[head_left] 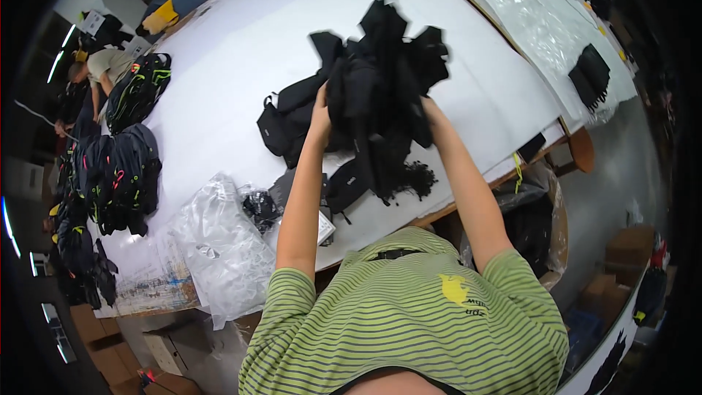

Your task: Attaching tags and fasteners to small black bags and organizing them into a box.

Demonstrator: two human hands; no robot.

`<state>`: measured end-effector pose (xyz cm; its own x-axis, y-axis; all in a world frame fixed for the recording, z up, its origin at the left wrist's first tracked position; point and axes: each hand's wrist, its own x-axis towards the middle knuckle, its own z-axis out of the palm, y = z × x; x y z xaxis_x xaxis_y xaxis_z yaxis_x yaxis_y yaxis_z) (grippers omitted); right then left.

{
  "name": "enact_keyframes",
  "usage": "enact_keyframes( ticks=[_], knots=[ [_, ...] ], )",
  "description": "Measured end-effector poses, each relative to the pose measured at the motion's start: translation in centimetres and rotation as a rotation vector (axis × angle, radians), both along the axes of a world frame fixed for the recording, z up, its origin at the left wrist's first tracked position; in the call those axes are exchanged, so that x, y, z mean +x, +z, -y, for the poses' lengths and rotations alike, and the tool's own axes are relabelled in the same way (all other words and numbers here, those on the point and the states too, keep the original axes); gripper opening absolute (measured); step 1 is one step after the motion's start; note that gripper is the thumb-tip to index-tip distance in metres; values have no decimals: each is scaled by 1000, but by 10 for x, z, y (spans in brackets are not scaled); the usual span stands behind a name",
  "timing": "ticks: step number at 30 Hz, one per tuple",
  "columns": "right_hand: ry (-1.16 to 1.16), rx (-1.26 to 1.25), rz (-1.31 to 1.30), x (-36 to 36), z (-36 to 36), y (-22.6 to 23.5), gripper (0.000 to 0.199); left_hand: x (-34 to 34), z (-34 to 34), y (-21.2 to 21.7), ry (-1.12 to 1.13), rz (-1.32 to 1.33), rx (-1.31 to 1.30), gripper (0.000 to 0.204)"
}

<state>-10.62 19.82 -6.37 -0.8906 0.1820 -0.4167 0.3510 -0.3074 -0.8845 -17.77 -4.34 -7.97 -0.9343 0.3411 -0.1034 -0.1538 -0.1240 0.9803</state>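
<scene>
A bulky bundle of black fabric pieces (376,80), with flaps sticking out at its far end, is held up over the white table. My left hand (322,108) grips its left side and my right hand (431,111) its right side; most of the fingers are hidden by the cloth. The bundle is slightly blurred, and I cannot tell what kind of pieces make it up. Beside my left hand lies a black bag (275,126). Below the bundle are another black item (349,184) and a pile of small black bits (415,178).
Clear plastic bags (223,238) and a small white packet (320,228) lie along the near edge. Dark backpacks (121,175) are stacked at the left, where another person (110,66) bends over. A flat black stack (589,77) rests on plastic sheeting (537,18) at far right.
</scene>
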Motion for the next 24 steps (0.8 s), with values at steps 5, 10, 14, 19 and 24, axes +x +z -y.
enact_keyframes(
  ticks=[5, 10, 14, 19, 24],
  knots=[
    [-112, 777, 222, -77, 107, -43, 94, -28, 106, -81, 507, 31, -514, 44],
    [-173, 1052, 268, -91, 93, -49, 94, -11, 114, -58, 500, 342, -217, 43],
    [-192, 1079, 213, -102, 72, -57, 89, 16, 155, -70, 719, 336, -49, 46],
    [-81, 1114, 122, -94, 36, -75, 80, 84, 158, -22, 731, 116, -346, 53],
    [-127, 697, -84, -86, 0, -83, 62, 162, 178, -30, 706, -42, -548, 52]
  ],
)
